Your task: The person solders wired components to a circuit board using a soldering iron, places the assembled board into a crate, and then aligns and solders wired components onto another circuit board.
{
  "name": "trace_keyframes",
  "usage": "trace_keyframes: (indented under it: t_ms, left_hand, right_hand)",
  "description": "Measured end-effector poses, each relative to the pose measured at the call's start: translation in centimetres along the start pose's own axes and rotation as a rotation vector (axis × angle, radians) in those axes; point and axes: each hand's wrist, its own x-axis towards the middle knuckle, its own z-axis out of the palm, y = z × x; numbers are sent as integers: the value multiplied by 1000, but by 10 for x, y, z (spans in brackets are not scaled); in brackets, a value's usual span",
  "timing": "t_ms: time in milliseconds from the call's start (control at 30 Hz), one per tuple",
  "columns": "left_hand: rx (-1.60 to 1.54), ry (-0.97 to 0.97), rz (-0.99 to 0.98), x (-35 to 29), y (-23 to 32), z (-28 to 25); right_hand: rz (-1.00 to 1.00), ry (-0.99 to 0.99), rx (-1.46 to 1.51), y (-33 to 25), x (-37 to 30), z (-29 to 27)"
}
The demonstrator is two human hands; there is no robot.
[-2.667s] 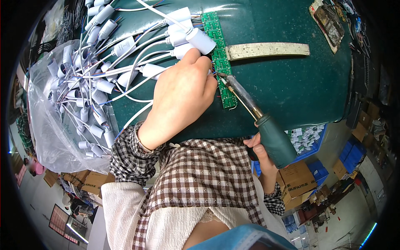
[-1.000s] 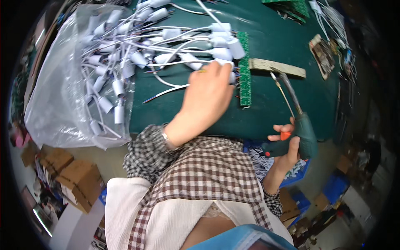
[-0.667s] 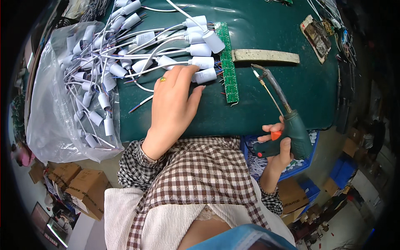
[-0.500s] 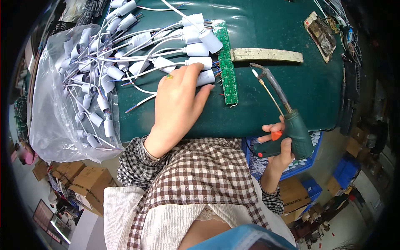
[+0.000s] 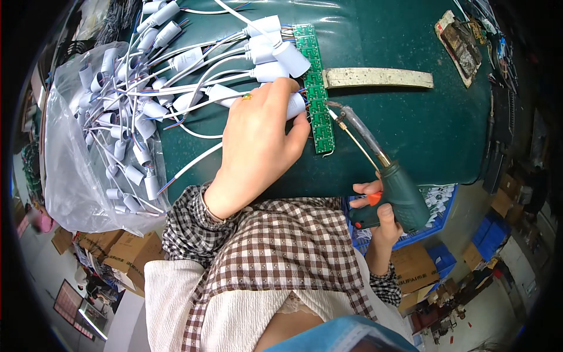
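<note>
My left hand closes its thumb and fingers round a white cylindrical lamp holder. The holder's thin wires meet the left edge of a green circuit board strip. Above it, several more white holders lie in a row with wires at the same edge. In my right hand is a dark green soldering gun with a red-orange trigger; its tip and thin feed tube reach the board's right edge, close to the held holder. Whether the tip touches the board is too small to tell.
A pale metal bar extends right from the board. On the left, many white holders with cables lie on a clear plastic bag. A dirty, burnt-looking pad rests at the far right. Below the table edge stands a blue crate.
The soldering gun has moved left and slightly down, bringing its tip from beside the board to its edge. My left hand has shifted slightly right along the holders.
</note>
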Motion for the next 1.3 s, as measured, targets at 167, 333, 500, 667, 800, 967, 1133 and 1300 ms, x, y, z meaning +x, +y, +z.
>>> trace_keyframes:
  t_ms: [167,333,500,667,800,967,1133,1300]
  left_hand:
    - [-139,108,-62,2,-2,12]
    - [-159,79,-133,3,1,18]
    - [-128,90,-86,8,1,16]
    - [-74,-9,-120,10,3,10]
    - [-110,35,-97,9,3,14]
    - [-112,22,-111,9,2,14]
    - [-100,14,-119,9,3,14]
    - [-101,7,-120,9,2,14]
  right_hand:
    - [45,35,-17,0,0,5]
    - [71,52,-18,-1,0,8]
    - [77,58,-20,-2,0,13]
    - [93,53,-24,-3,0,15]
    - [133,62,136,-4,-1,15]
    - [116,40,149,-2,-1,16]
    - [120,44,166,-3,-2,17]
    - [133,44,159,-3,-3,17]
